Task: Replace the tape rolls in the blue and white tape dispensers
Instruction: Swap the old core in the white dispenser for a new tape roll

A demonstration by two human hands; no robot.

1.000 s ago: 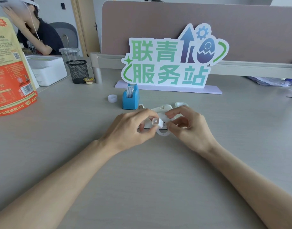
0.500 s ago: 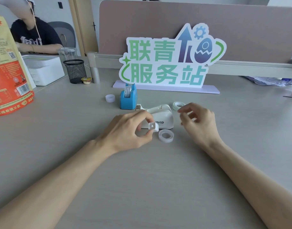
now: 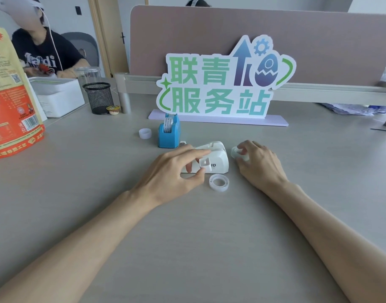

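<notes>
The white tape dispenser (image 3: 218, 159) lies on the grey desk, partly behind my left hand (image 3: 176, 171). That hand pinches a small white spool core (image 3: 204, 163) between thumb and fingers. A clear tape roll (image 3: 219, 182) lies flat on the desk just in front of the dispenser. My right hand (image 3: 258, 164) rests right of the dispenser, its fingers closed on another white tape roll (image 3: 239, 153). Behind stands the blue tape dispenser (image 3: 169, 134) with a printed roll in it. A small white ring (image 3: 145, 133) sits to its left.
A green and white standing sign (image 3: 222, 84) is behind the dispensers, in front of a pink partition. At the far left are an orange bag (image 3: 10, 110), a white box (image 3: 56, 95) and a black mesh pen cup (image 3: 98, 98). A person sits at the back left.
My right hand let go of the clear roll, which now lies on the desk, then moved right and back and closed on the other roll beside the white dispenser. The left hand keeps the core.
</notes>
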